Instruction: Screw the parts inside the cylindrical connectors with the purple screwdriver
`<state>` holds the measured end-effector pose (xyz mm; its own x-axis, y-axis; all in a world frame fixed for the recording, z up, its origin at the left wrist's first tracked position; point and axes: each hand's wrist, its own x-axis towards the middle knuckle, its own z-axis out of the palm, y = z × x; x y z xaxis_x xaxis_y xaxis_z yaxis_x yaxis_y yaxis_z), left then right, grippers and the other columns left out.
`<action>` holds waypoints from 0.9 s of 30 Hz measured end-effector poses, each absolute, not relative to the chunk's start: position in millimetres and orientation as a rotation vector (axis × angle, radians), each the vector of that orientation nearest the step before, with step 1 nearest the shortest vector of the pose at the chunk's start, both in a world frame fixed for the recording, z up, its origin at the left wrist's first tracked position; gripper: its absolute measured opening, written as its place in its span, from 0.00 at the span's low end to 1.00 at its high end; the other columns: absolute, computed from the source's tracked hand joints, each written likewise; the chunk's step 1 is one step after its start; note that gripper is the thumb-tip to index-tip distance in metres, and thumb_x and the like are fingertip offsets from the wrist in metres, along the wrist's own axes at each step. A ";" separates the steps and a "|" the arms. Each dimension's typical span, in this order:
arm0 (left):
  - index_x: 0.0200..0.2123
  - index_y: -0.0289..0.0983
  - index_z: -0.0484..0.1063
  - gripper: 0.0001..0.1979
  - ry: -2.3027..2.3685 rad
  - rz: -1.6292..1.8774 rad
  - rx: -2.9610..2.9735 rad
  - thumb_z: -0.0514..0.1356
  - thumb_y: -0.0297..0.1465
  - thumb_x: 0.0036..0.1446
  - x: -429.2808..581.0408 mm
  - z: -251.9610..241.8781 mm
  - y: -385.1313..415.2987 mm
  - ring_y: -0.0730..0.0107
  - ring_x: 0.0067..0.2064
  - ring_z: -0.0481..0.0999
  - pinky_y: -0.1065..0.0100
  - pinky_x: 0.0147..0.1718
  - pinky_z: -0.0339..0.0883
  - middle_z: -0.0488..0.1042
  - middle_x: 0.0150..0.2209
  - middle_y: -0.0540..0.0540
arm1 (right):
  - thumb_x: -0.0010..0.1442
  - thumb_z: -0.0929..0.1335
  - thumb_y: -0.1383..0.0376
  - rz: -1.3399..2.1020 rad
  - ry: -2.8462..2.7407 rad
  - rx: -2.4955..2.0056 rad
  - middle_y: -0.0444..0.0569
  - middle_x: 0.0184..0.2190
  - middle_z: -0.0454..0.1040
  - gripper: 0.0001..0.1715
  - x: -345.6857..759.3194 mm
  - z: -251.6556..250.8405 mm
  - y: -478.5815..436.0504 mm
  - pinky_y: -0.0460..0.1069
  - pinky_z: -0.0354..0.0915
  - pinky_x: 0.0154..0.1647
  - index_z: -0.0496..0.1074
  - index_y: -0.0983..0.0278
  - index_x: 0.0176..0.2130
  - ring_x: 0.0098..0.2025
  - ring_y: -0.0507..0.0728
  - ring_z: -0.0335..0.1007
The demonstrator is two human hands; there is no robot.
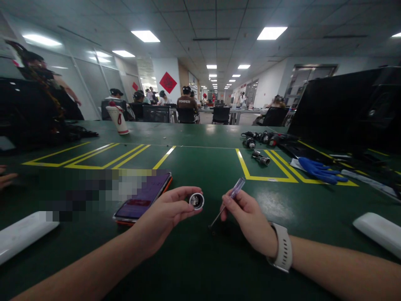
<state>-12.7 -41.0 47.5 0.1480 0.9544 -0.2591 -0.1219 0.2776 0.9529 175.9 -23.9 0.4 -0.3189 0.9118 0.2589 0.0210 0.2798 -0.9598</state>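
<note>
My left hand [175, 205] pinches a small round metal connector [196, 201] between thumb and fingers. Its open end faces me, and some inner parts show inside the dark ring. My right hand [247, 213], with a pale watch strap on the wrist, is closed around the clear purple handle of a screwdriver [237, 188]. The thin shaft slants down and left, its tip close to the green tabletop [200, 259]. A tiny dark piece [213, 233] lies by that tip, too small to name. The screwdriver and the connector are apart.
Left of my hand lies a phone [145, 196]. Metal connectors [261, 158] sit inside yellow tape at right, beside a blue glove [321, 169]. White objects [28, 234] flank both sides. A paper cup [118, 119] stands farther back. Another person's hand [6, 177] shows at left.
</note>
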 end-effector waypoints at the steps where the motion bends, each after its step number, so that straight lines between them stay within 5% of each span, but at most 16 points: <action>1: 0.44 0.33 0.68 0.18 1.141 0.977 0.982 0.59 0.21 0.47 -12.8 46.8 -41.0 0.63 0.46 0.74 0.65 0.48 0.65 0.74 0.44 0.43 | 0.61 0.61 0.58 1.158 -1.606 -0.843 0.43 0.22 0.68 0.12 177.9 1.6 -26.5 0.48 0.64 0.30 0.63 0.64 0.31 0.26 0.52 0.66; 7: 0.44 0.35 0.69 0.19 1.211 0.936 1.139 0.60 0.24 0.46 -13.2 40.3 -40.6 0.60 0.49 0.71 0.60 0.50 0.60 0.74 0.44 0.44 | 0.61 0.62 0.68 0.831 -1.784 -0.556 0.46 0.29 0.71 0.04 186.7 7.6 -42.5 0.51 0.66 0.34 0.66 0.62 0.36 0.32 0.54 0.70; 12: 0.43 0.36 0.70 0.19 1.222 0.919 1.192 0.59 0.23 0.45 -11.7 40.5 -43.6 0.60 0.48 0.71 0.61 0.48 0.60 0.74 0.44 0.45 | 0.58 0.63 0.74 0.581 -1.933 -0.507 0.47 0.35 0.72 0.11 185.3 9.7 -43.3 0.52 0.66 0.40 0.67 0.62 0.41 0.39 0.54 0.69; 27: 0.39 0.35 0.71 0.16 1.242 0.879 1.273 0.62 0.23 0.43 -6.9 38.4 -45.6 0.63 0.44 0.74 0.64 0.45 0.63 0.75 0.41 0.46 | 0.58 0.64 0.72 0.399 -2.106 -0.560 0.48 0.36 0.74 0.09 184.1 6.7 -42.4 0.52 0.65 0.42 0.67 0.62 0.41 0.40 0.54 0.68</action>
<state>-6.9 -45.6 38.4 0.1758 0.9687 -0.1752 0.1570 0.1481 0.9764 184.1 -42.4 6.7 -0.4989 0.5287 0.6867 0.2407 0.8458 -0.4762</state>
